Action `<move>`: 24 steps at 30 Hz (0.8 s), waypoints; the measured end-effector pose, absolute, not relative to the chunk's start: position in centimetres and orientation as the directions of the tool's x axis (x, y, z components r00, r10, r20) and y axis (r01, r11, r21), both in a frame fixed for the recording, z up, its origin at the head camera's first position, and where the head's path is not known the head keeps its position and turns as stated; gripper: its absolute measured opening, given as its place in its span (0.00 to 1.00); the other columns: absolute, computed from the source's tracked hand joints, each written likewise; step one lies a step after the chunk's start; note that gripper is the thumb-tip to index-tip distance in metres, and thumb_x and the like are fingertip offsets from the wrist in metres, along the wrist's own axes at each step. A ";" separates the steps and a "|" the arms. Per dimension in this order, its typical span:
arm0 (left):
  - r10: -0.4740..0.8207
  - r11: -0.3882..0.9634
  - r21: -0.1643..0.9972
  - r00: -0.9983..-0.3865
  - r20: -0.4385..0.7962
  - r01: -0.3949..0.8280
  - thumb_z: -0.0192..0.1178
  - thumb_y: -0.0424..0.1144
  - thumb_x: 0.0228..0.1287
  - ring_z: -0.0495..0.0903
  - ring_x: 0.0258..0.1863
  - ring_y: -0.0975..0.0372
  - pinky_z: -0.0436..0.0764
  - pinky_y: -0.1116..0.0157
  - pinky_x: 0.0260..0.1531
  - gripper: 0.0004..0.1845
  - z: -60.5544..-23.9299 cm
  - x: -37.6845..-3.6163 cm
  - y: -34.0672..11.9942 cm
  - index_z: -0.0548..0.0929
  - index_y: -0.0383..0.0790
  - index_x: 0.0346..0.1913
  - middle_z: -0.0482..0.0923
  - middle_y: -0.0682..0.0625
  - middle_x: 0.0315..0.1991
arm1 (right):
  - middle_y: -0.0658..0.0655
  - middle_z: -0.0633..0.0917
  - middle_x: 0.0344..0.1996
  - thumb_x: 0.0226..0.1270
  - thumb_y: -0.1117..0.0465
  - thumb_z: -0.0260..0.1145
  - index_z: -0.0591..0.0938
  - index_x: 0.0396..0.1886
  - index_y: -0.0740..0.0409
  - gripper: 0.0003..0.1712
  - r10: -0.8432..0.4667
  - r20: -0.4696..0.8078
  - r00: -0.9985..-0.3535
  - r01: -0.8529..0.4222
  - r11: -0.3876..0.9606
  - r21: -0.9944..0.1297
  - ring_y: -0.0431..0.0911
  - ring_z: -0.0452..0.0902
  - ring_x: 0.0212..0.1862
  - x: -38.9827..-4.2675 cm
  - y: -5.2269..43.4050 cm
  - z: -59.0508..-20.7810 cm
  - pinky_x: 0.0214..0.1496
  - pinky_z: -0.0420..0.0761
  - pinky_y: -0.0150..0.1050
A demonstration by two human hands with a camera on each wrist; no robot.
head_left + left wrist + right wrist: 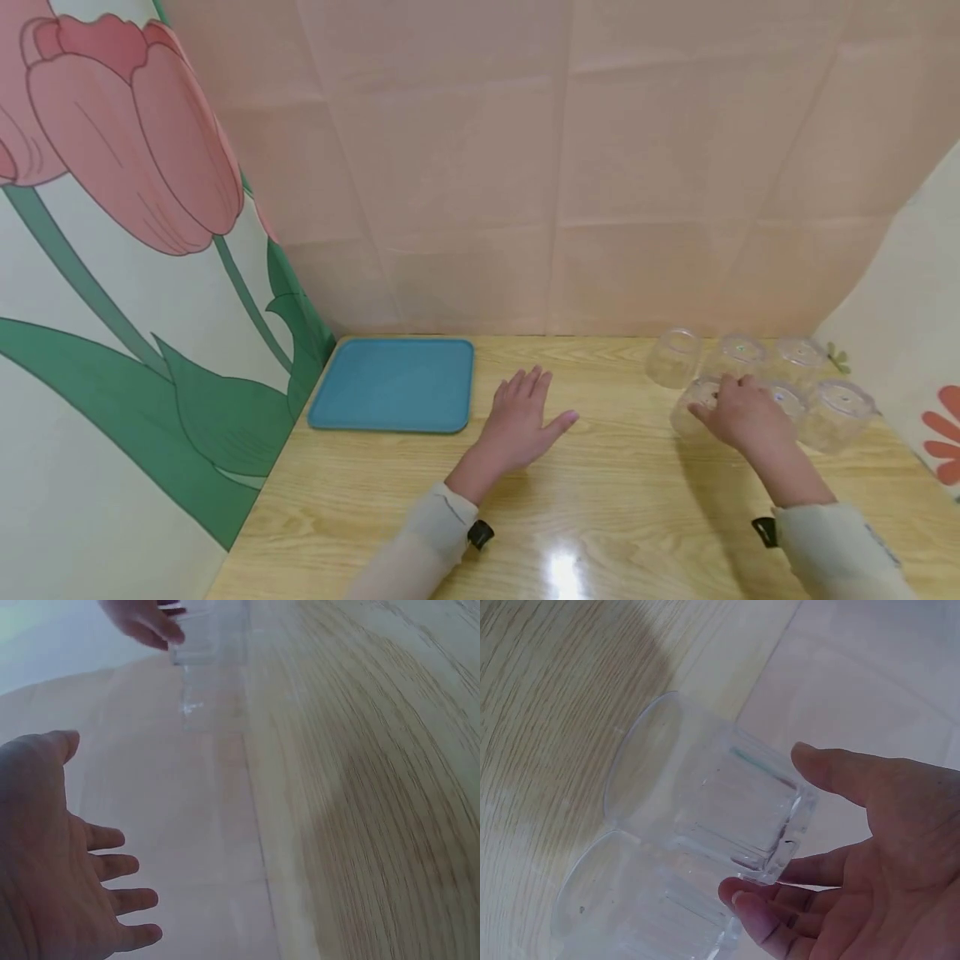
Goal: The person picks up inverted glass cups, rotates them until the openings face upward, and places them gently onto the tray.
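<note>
My right hand (726, 408) reaches over a cluster of clear plastic cups at the table's right side. It grips the nearest-left clear cup (687, 414). In the right wrist view the thumb lies on one side of that cup (705, 795) and the curled fingers (750, 904) on the other, at its thick base. A second clear cup (630, 907) stands against it. My left hand (525, 408) rests flat on the wooden table (600, 508) near the middle with fingers spread, holding nothing. The left wrist view shows that open palm (52, 855) and, far off, the gripped cup (202, 637).
A blue tray (393, 383) lies at the table's back left, close to the left hand. Several more clear cups (798, 354) stand in two rows at the back right. Pink panels wall in the back; flower-printed panels close the left and right sides.
</note>
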State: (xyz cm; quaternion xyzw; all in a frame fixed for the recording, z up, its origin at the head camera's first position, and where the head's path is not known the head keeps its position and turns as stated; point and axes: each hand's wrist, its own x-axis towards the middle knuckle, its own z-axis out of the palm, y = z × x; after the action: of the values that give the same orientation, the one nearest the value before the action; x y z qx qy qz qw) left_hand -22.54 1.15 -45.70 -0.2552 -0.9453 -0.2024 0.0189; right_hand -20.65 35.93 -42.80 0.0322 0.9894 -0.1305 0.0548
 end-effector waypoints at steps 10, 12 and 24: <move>0.501 0.762 0.392 -0.853 0.148 0.515 0.36 0.71 0.75 0.52 0.79 0.51 0.54 0.47 0.76 0.44 -46.5 -23.2 3.3 0.55 0.44 0.81 0.52 0.47 0.81 | 0.92 0.64 0.55 0.67 0.35 0.65 0.63 0.55 0.87 0.54 0.042 -0.212 -0.976 0.101 0.956 -0.275 0.81 0.71 0.48 -21.6 37.0 -43.2 0.41 0.76 0.65; 0.509 0.756 0.393 -0.848 0.150 0.523 0.35 0.71 0.74 0.53 0.79 0.51 0.55 0.48 0.76 0.44 -46.6 -23.3 3.7 0.55 0.44 0.81 0.52 0.48 0.81 | 0.89 0.68 0.51 0.65 0.33 0.65 0.65 0.52 0.85 0.53 0.048 -0.222 -0.974 0.111 0.954 -0.279 0.78 0.74 0.45 -21.8 37.2 -43.1 0.38 0.77 0.63; 0.530 0.697 0.478 -0.833 0.158 0.534 0.33 0.73 0.73 0.56 0.78 0.56 0.60 0.51 0.74 0.44 -46.7 -24.0 6.3 0.56 0.47 0.80 0.55 0.52 0.80 | 0.89 0.66 0.60 0.63 0.24 0.60 0.57 0.68 0.88 0.69 0.045 -0.161 -0.986 0.100 0.931 -0.352 0.81 0.69 0.55 -21.4 36.6 -42.6 0.45 0.77 0.69</move>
State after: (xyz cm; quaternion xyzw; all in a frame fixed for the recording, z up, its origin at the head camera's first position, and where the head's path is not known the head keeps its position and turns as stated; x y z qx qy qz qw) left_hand -23.95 6.32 -46.67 -0.2889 -0.9212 -0.2607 0.0041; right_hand -21.36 36.61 -42.61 0.0369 0.9796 -0.1824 0.0754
